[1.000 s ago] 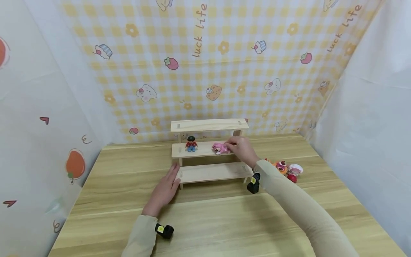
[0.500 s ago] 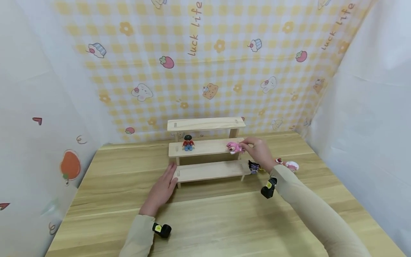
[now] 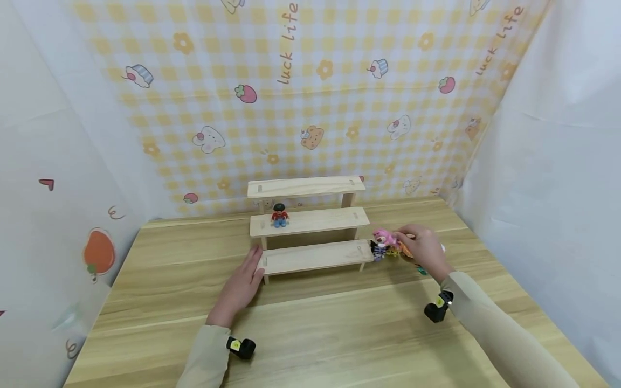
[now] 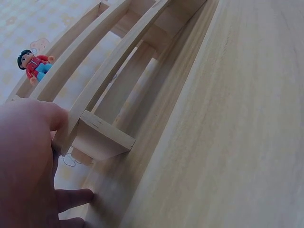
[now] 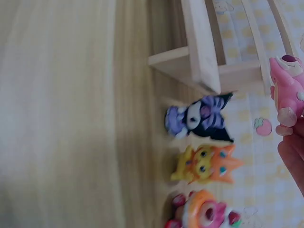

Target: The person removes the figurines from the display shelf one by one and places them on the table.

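A three-step wooden shelf (image 3: 310,221) stands at the back of the table. A small figure in red with a black cap (image 3: 278,215) (image 4: 33,64) stands on its middle step. My right hand (image 3: 423,248) pinches a pink bear toy (image 3: 383,236) (image 5: 288,90) just right of the shelf, above a black and purple figure (image 3: 378,251) (image 5: 199,116) and an orange figure (image 5: 207,165). My left hand (image 3: 241,287) (image 4: 26,166) lies flat on the table, fingertips touching the left end of the lowest step.
A pink and orange toy (image 5: 204,216) lies on the table (image 3: 339,323) by the orange one. Patterned cloth walls (image 3: 310,97) close in the back and both sides.
My right hand has lifted the pink bear off the middle step and carried it right and down to the toys beside the shelf. The left hand has stayed put.
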### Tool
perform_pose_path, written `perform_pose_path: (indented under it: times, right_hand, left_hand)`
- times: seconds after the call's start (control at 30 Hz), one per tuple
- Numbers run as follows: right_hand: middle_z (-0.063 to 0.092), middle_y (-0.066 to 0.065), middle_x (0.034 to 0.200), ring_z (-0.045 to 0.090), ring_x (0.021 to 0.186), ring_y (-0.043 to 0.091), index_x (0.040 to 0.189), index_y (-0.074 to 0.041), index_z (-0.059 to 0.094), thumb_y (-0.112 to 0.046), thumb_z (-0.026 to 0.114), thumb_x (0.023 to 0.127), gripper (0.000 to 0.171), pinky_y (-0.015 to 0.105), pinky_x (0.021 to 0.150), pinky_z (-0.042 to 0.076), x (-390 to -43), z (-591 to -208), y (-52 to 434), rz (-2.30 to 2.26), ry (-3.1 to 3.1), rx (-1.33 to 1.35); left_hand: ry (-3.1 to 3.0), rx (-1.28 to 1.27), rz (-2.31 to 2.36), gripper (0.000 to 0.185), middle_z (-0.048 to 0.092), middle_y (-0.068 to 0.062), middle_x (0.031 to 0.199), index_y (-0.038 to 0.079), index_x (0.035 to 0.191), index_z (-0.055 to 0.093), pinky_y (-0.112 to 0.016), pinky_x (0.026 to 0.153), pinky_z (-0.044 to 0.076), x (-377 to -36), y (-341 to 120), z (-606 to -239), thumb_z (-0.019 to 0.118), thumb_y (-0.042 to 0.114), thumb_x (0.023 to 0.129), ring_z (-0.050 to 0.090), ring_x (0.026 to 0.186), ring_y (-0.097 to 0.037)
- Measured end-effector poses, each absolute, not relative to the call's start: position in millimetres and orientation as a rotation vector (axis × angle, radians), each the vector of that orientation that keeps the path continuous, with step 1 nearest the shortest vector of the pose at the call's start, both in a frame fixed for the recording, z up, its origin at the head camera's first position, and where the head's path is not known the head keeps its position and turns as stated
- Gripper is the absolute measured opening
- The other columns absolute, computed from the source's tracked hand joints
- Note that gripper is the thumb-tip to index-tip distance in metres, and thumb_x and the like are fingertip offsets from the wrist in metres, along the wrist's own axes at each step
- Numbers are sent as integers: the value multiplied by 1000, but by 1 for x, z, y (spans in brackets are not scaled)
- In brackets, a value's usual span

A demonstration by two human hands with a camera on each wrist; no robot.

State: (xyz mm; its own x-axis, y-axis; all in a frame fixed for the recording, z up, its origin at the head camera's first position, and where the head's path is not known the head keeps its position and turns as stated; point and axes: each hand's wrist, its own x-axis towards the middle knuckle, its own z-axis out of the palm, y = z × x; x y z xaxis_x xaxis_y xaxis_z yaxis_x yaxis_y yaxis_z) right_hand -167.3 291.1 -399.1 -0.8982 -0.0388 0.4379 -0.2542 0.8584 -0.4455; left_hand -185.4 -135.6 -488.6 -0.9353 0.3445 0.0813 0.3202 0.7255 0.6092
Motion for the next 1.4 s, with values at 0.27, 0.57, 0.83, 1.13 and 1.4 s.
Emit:
perform_pose_path:
  times: [0.27,0.57,0.83,1.13,1.4]
  right_hand:
    - [71,12,78,62,64,15,79,-2,73,-5,73,82,3,22,50,49,-147,-427,319,644,-2543,201]
    - [70,8,71,64,59,19,76,-4,72,-3,78,74,6,33,52,53,-138,-455,329,419,-2477,299]
    - [71,12,76,67,64,24,79,-2,71,-2,76,75,6,38,59,56,-134,-467,326,399,-2530,253]
    - [71,12,74,65,61,23,78,-1,70,-1,74,77,4,38,56,55,-133,-474,323,426,-2594,166]
    - [71,14,76,67,64,26,80,2,70,-3,73,80,5,41,59,55,-135,-479,321,424,-2617,105]
  left_hand:
    - [2876,552,1011,57,10,-13,161,9,154,13,-57,114,22,-186,-138,-488,36,26,104,20,143,-39]
    - [2889,564,1018,57,11,-14,160,10,154,14,-57,113,23,-188,-137,-488,35,27,104,21,143,-39]
    - [2889,557,1016,57,11,-14,160,9,154,15,-57,113,24,-189,-134,-488,36,26,104,21,143,-38]
    - [2881,562,1011,57,11,-13,161,9,154,15,-56,114,24,-188,-134,-490,37,26,104,21,143,-38]
    - [2873,549,1023,57,12,-13,161,10,154,16,-57,114,24,-188,-134,-489,37,26,104,21,144,-38]
